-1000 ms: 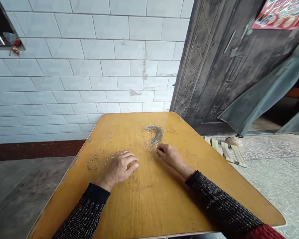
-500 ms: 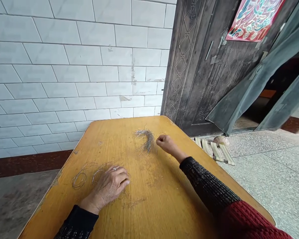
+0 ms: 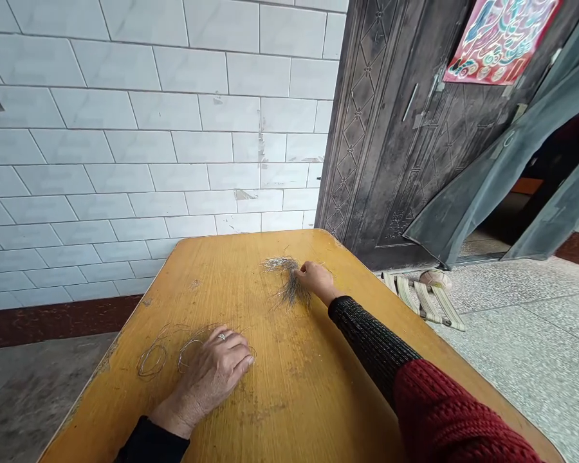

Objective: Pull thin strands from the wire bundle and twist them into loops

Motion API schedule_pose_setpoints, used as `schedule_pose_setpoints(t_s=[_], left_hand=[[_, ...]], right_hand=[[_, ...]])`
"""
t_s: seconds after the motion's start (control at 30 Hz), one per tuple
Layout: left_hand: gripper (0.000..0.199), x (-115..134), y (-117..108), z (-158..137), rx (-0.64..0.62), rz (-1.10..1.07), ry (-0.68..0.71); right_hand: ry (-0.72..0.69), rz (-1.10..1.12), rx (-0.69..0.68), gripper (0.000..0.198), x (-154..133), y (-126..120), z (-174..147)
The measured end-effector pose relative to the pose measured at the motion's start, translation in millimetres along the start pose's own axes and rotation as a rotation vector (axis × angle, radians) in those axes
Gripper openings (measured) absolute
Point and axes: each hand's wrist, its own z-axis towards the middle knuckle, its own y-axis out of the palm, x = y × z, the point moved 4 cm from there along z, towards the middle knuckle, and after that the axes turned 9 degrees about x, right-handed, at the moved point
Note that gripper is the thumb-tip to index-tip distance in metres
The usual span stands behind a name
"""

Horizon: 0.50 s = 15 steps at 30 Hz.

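A curved bundle of thin grey wires [image 3: 292,286] lies on the far part of the yellow wooden table [image 3: 280,360], its loose ends fanning out. My right hand [image 3: 316,279] is at the right side of that bundle, fingertips pinched together on some of its wires. Nearer to me, my left hand [image 3: 222,363] rests palm down on the table with its fingers stretched out, a ring on one of them. Part of a thin wire loop [image 3: 186,350] shows from under it. To its left lies another coiled wire [image 3: 152,360].
A white tiled wall [image 3: 149,148] stands behind the table. On the right are a dark carved door [image 3: 390,148] and a grey-green curtain [image 3: 482,186] over a doorway. A low strapped stool [image 3: 422,299] with a round object on it stands on the speckled floor.
My right hand has moved left from beside the wire bundle onto it, and the bundle's lower ends have spread. My left hand has stayed in place. The view has shifted slightly.
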Motion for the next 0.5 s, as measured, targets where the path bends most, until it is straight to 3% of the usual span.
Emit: schedule_pose_setpoints(t_s=[0.27, 0.5], left_hand=[[0.023, -1, 4, -1, -0.026, 0.007, -0.011], [0.023, -1, 3, -2, -0.018, -0.016, -0.001]], right_hand=[[0.056, 0.003, 0.02, 0.013, -1, 9, 14], [0.115, 0.322, 0.02, 0.017, 8, 9, 19]])
